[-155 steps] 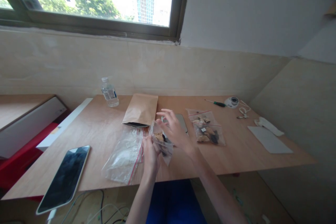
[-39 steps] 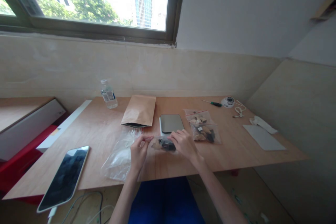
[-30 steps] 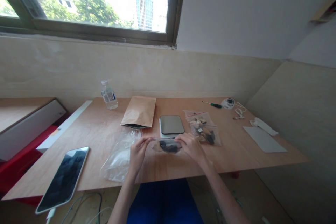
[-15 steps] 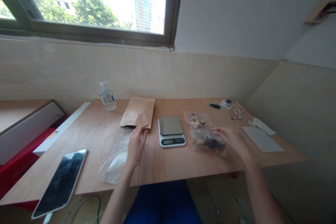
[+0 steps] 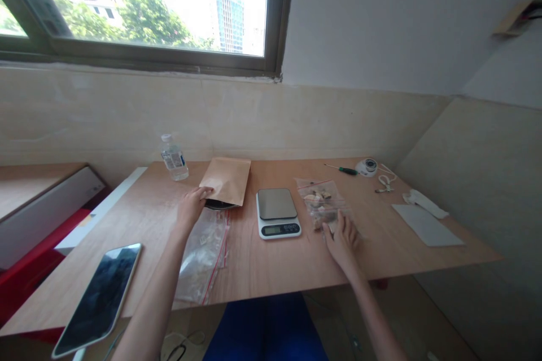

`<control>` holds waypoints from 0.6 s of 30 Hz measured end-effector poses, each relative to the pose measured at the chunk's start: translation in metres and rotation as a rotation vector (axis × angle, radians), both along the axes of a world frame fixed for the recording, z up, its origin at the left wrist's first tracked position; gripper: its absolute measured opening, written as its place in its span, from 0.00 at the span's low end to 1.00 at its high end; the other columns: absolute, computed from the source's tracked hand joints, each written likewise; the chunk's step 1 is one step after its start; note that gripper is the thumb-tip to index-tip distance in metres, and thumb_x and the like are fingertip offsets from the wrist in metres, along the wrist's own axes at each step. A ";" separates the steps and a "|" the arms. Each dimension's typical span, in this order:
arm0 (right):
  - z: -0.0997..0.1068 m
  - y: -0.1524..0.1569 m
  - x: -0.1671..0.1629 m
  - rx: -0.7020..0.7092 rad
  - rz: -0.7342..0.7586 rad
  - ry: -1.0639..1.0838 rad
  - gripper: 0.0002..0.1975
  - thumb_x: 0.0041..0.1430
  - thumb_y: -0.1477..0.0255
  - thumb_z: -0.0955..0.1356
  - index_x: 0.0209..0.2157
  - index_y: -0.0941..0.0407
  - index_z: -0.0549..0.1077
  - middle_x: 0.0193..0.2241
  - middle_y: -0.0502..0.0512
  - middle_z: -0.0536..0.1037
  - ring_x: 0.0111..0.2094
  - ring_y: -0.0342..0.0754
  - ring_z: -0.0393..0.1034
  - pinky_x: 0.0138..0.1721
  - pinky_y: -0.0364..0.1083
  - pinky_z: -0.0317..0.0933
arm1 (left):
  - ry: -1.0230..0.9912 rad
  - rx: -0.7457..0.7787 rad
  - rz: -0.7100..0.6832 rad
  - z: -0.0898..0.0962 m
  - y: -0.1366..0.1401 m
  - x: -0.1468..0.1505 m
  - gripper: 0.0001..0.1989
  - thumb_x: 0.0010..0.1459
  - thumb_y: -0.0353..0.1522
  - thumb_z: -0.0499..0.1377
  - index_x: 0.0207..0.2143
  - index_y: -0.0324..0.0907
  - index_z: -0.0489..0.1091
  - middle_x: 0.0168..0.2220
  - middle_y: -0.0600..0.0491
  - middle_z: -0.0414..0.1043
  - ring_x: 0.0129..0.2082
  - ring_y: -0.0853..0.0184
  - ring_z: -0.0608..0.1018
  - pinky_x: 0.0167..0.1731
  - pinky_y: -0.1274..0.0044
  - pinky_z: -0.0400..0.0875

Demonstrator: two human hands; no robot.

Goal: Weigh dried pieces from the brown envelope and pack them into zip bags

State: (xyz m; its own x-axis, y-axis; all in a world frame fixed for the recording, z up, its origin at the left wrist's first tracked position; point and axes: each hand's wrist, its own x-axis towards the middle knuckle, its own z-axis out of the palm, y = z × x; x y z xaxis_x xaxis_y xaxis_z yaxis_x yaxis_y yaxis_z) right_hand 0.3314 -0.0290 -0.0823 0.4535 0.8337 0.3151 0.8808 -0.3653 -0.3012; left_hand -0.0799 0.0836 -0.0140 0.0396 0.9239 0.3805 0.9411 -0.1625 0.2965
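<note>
My left hand (image 5: 195,203) grips the near left corner of a brown kraft paper bag (image 5: 228,177), whose dark mouth gapes toward me. Just below it lie flat clear zip bags (image 5: 201,259) with red seal lines. My right hand (image 5: 344,237) rests with fingers apart on a clear zip bag (image 5: 326,219) holding brownish and dark pieces, partly hidden under the palm. Beyond that, touching it, is another zip bag (image 5: 317,193) with pale dried-looking chunks. Between my hands stands a white kitchen scale (image 5: 277,211) with a bare metal plate.
A clear bottle (image 5: 174,161) stands at the back left, and a smartphone (image 5: 99,293) lies at the left front. Toward the back right are a green-handled screwdriver (image 5: 347,170), a white dome camera (image 5: 367,167) and its cable. A white sheet (image 5: 427,225) lies near the right edge.
My left hand has shifted left to the paper bag's corner, and the bag's mouth is wider. My right hand has moved left and down onto the zip bag, which now lies flatter.
</note>
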 end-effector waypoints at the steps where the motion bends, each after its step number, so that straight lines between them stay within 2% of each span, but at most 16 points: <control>1: 0.003 0.008 0.000 0.008 -0.001 0.017 0.32 0.62 0.59 0.55 0.63 0.62 0.49 0.61 0.71 0.54 0.61 0.67 0.49 0.55 0.65 0.48 | -0.007 0.010 -0.009 0.004 0.000 -0.001 0.16 0.54 0.26 0.52 0.42 0.47 0.73 0.42 0.52 0.77 0.41 0.62 0.77 0.39 0.76 0.67; 3: 0.016 0.020 -0.010 0.064 -0.018 0.054 0.32 0.62 0.60 0.57 0.62 0.64 0.50 0.61 0.74 0.53 0.61 0.69 0.46 0.55 0.68 0.46 | -0.020 0.042 -0.013 0.014 -0.001 0.001 0.13 0.57 0.31 0.52 0.41 0.48 0.73 0.41 0.53 0.77 0.39 0.62 0.78 0.35 0.77 0.67; 5: 0.036 0.025 -0.034 0.190 0.044 0.093 0.31 0.62 0.62 0.58 0.61 0.65 0.52 0.61 0.75 0.52 0.62 0.69 0.45 0.55 0.70 0.44 | -0.030 0.106 -0.032 0.025 -0.007 0.008 0.12 0.59 0.35 0.52 0.41 0.48 0.74 0.39 0.53 0.78 0.38 0.63 0.78 0.32 0.78 0.66; 6: 0.047 0.025 -0.052 0.276 0.169 0.116 0.28 0.62 0.63 0.57 0.60 0.64 0.55 0.61 0.73 0.54 0.62 0.65 0.46 0.56 0.68 0.45 | -0.036 0.160 -0.059 0.031 -0.011 0.013 0.12 0.59 0.36 0.52 0.40 0.48 0.74 0.38 0.53 0.78 0.37 0.63 0.78 0.31 0.78 0.66; 8: 0.072 0.020 -0.093 0.357 0.609 0.200 0.21 0.64 0.68 0.56 0.57 0.59 0.61 0.57 0.65 0.62 0.60 0.53 0.53 0.58 0.57 0.53 | -0.053 0.267 -0.125 0.042 -0.021 0.023 0.12 0.59 0.38 0.53 0.39 0.49 0.75 0.35 0.54 0.79 0.34 0.65 0.78 0.28 0.79 0.65; 10: 0.093 0.014 -0.137 0.305 1.010 0.215 0.19 0.65 0.73 0.55 0.55 0.57 0.63 0.55 0.60 0.67 0.58 0.46 0.57 0.58 0.50 0.55 | -0.072 0.350 -0.168 0.049 -0.033 0.035 0.12 0.60 0.39 0.53 0.38 0.49 0.75 0.33 0.55 0.79 0.31 0.67 0.79 0.26 0.81 0.65; 11: 0.101 0.012 -0.156 0.285 1.118 0.199 0.20 0.65 0.75 0.55 0.55 0.57 0.64 0.55 0.59 0.67 0.59 0.45 0.56 0.59 0.49 0.54 | -0.081 0.378 -0.192 0.050 -0.039 0.039 0.12 0.60 0.39 0.53 0.38 0.49 0.75 0.33 0.55 0.79 0.31 0.68 0.79 0.26 0.81 0.65; 13: 0.113 0.015 -0.185 0.248 1.165 0.159 0.20 0.64 0.78 0.55 0.55 0.60 0.64 0.55 0.62 0.67 0.59 0.47 0.56 0.60 0.50 0.54 | -0.108 0.430 -0.203 0.050 -0.050 0.047 0.12 0.60 0.40 0.53 0.38 0.49 0.76 0.34 0.56 0.79 0.31 0.69 0.79 0.26 0.82 0.65; 15: 0.121 0.024 -0.202 0.150 1.096 0.119 0.20 0.62 0.80 0.55 0.55 0.64 0.64 0.55 0.66 0.67 0.58 0.50 0.58 0.59 0.52 0.54 | -0.142 0.469 -0.179 0.046 -0.059 0.052 0.12 0.59 0.40 0.54 0.39 0.49 0.76 0.34 0.56 0.79 0.30 0.70 0.79 0.25 0.83 0.65; 18: 0.131 0.045 -0.212 -0.150 0.978 0.153 0.18 0.64 0.79 0.56 0.52 0.64 0.67 0.51 0.67 0.71 0.54 0.54 0.64 0.53 0.53 0.59 | -0.198 0.487 -0.148 0.040 -0.068 0.056 0.11 0.59 0.39 0.55 0.39 0.49 0.76 0.35 0.56 0.79 0.30 0.71 0.79 0.25 0.84 0.66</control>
State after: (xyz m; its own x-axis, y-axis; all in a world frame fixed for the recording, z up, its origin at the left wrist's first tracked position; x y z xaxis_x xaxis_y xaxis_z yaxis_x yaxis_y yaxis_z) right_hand 0.1192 0.0163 0.0489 -0.4263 0.8882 0.1715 0.7698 0.4557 -0.4469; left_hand -0.0234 0.0157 0.0264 0.0394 0.6291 0.7763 0.8315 -0.4515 0.3237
